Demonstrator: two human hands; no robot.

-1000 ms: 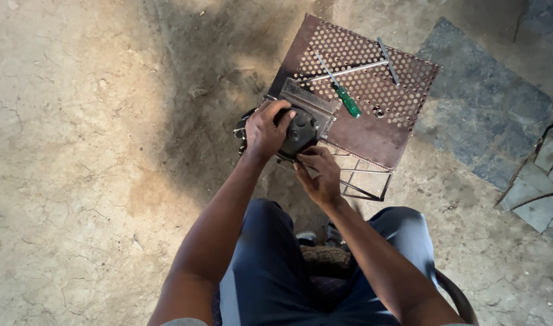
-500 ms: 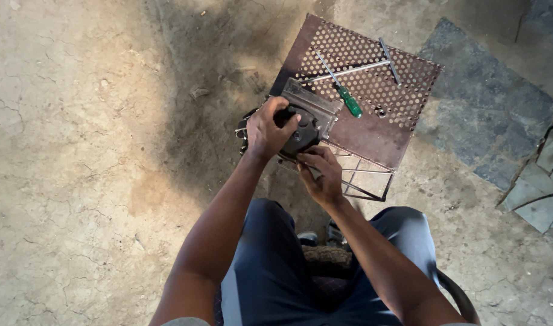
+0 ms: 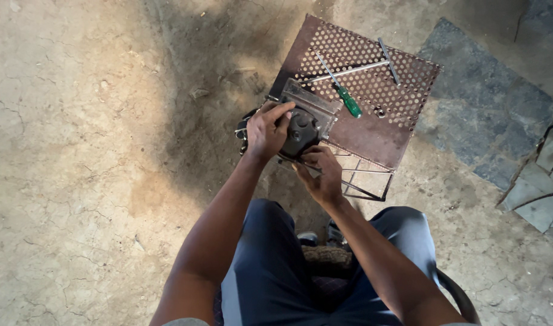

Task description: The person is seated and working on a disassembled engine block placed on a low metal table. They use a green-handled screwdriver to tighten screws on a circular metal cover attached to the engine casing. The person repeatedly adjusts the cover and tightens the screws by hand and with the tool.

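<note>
A dark, rounded machine part (image 3: 301,134) rests at the near left corner of a small rusty perforated metal table (image 3: 373,130). My left hand (image 3: 266,130) grips its left side from above. Below it, my right hand (image 3: 320,175) touches its lower edge with the fingertips; what the fingers hold is hidden. A grey metal plate (image 3: 315,105) lies under the part. A green-handled screwdriver (image 3: 343,95) and a silver T-shaped wrench (image 3: 361,67) lie on the tabletop beyond, untouched.
I sit with my knees in dark trousers (image 3: 276,271) at the table's near edge. Cracked concrete floor (image 3: 77,151) spreads to the left. Dark stone slabs (image 3: 493,115) lie at the right, with broken pieces (image 3: 542,187) at the far right edge.
My left hand has shifted slightly over the dark part, and my right hand has moved a little closer under it. The tools on the table have not moved.
</note>
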